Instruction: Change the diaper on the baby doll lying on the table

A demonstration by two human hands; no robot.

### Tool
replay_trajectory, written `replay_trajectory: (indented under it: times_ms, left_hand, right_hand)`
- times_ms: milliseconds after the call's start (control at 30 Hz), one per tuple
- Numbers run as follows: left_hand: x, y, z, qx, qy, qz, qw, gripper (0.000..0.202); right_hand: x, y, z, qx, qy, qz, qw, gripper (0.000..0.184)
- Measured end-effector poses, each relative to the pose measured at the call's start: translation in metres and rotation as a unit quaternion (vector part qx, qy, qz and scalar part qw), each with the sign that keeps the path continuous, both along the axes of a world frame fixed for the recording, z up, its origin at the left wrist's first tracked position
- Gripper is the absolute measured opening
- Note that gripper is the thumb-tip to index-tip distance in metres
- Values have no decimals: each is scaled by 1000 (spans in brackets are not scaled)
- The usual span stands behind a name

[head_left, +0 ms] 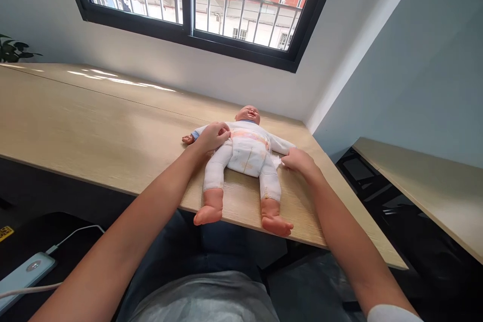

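A baby doll [247,121] in white clothing lies on its back, feet toward me. Around its hips sits a white diaper [247,153] with an orange and pink waistband. My left hand [213,137] is at the waistband on the left side, its fingers curled together against the diaper's edge. Beyond the doll's other hip, my right hand [300,161] pinches a white side flap [276,161] of the diaper, close to the doll's sleeve. What lies under the left fingertips is hidden.
The doll rests on a light wooden table [94,131], its feet near the front edge. Behind are a wall and a barred window [188,35]. A second table [422,176] stands right. At lower left lies a pale power bank [30,274] with cables.
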State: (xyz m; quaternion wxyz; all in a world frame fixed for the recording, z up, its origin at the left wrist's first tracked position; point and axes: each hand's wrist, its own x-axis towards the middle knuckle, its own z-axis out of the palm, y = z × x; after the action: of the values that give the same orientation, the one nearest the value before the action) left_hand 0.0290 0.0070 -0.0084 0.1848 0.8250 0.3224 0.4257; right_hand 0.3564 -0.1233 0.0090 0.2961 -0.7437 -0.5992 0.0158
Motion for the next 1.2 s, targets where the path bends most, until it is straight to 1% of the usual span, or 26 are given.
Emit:
replay_trajectory:
  times_ms: [100,167,200,300,400,500,567,633,667,733,767,800,833,867,900,933,1000,1033,1100,1133,1167,1200]
  left_hand:
    - [-1,3,-3,-10,-5,-2,1000,24]
    - [1,5,-4,-29,-14,-9,999,27]
    - [2,5,-4,-44,-21,-16,999,28]
    - [5,5,-2,-89,-46,-32,994,30]
    - [6,-2,8,-88,-66,-21,994,31]
    - [7,-21,23,-73,-70,-33,994,32]
    - [5,-38,34,-62,-69,-61,994,30]
    - [-1,-52,43,-46,-82,-67,993,27]
    - [-4,-58,46,-41,-96,-57,993,26]
    - [-14,-68,51,-49,-119,-22,991,27]
    - [-19,-73,51,-61,-122,-5,991,28]
    - [-24,-78,51,-77,-115,12,990,30]
    - [-28,-83,49,-96,-94,23,991,31]
    - [-32,-88,46,-117,-65,29,991,34]
    - [-34,-94,43,-143,-31,31,989,39]
    - [-35,-99,39,-161,8,16,987,42]
    - [-33,-107,32,-171,46,-4,984,38]
    - [-30,-109,29,-171,52,-6,984,35]
    - [-23,-110,27,-173,51,24,983,31]
    - [-19,-109,29,-178,54,49,981,32]
    - [-15,-107,31,-184,60,73,978,32]
    - [-11,-105,33,-187,69,90,976,33]
  right_hand:
    - [1,2,6,12,10,-23,1000,21]
    - [-9,5,7,38,27,-2,999,15]
    - [-17,7,7,48,42,20,998,16]
    - [-46,11,1,61,100,103,988,36]
    - [-67,9,-2,72,140,151,976,51]
    - [-80,-3,7,82,197,186,959,58]
    - [-90,-17,20,72,244,231,939,60]
    - [-105,-40,37,59,247,281,926,56]
    - [-114,-54,46,65,220,299,926,48]
    - [-135,-88,60,58,121,317,939,15]
    - [-144,-105,64,52,61,320,944,5]
    - [-154,-121,66,45,-9,330,943,13]
    - [-162,-136,64,48,-68,339,937,19]
    - [-168,-148,60,45,-96,336,936,20]
    - [-174,-157,53,47,-101,341,934,19]
    - [-178,-163,43,52,-110,343,932,17]
    - [-182,-166,22,82,-145,360,918,8]
    - [-183,-166,11,103,-166,367,909,9]
    - [-180,-164,-6,165,-202,397,880,22]
    - [-177,-166,-11,182,-195,417,869,29]
    - [-173,-170,-14,177,-169,435,866,33]
    - [-169,-178,-13,147,-129,452,870,33]
